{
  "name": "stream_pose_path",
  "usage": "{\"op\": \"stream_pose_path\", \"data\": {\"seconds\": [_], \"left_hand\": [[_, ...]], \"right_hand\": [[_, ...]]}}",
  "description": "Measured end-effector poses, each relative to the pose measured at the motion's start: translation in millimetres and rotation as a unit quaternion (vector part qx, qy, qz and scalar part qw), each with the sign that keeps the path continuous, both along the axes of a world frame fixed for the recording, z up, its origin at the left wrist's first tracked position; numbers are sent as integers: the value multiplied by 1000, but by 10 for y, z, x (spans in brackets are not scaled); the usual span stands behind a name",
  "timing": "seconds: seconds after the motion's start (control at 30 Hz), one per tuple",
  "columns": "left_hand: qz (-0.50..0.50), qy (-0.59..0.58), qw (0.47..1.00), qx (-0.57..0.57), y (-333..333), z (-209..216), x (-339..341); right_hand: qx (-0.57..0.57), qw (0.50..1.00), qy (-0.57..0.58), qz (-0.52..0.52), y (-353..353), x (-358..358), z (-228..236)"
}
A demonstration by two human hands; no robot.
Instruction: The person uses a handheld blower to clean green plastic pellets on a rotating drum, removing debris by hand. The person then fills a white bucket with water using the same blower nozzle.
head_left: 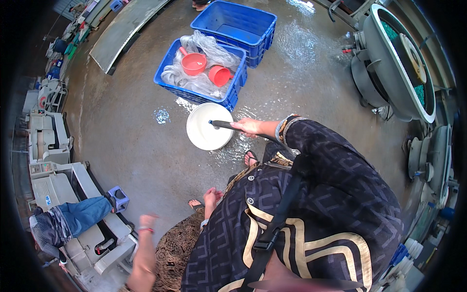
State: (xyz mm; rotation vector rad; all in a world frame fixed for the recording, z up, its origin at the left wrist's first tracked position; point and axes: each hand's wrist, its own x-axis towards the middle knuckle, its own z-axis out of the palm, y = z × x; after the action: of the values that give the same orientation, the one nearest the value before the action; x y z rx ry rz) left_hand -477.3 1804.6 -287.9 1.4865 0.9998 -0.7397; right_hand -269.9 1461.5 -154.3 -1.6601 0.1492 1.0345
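Note:
My right hand (248, 126) is closed around a dark hose (225, 125). The hose's end hangs over a round white bucket (195, 135) on the wet floor, and a small blue piece shows at its tip. Whether water runs from it I cannot tell. My left hand (212, 196) hangs low by my left side, fingers loosely bent and apart, with nothing seen in it. Just beyond the bucket stands a blue crate (168, 86) holding crumpled clear plastic sheeting (206, 46), with a red dipper (193, 63) and a red scoop (220, 76) on top.
Another blue crate (233, 23) stands behind the first. At my lower left another person's arm (144, 253) reaches in, close to my side. Further left a person (73, 221) is by grey machines (48, 138). A large round grey machine (396, 63) stands at the right.

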Motion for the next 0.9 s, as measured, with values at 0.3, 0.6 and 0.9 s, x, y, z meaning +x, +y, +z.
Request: {"op": "stream_pose_path", "data": {"seconds": [0.3,0.6,0.9], "left_hand": [[38,-10,999,-27,51,-151,-41],[31,4,999,-21,45,-219,-106],[44,-7,999,5,25,-44,-80]], "right_hand": [[9,1000,17,8,-11,4,3],[10,1000,6,0,-16,-20,108],[19,999,34,-29,6,-31,130]]}}
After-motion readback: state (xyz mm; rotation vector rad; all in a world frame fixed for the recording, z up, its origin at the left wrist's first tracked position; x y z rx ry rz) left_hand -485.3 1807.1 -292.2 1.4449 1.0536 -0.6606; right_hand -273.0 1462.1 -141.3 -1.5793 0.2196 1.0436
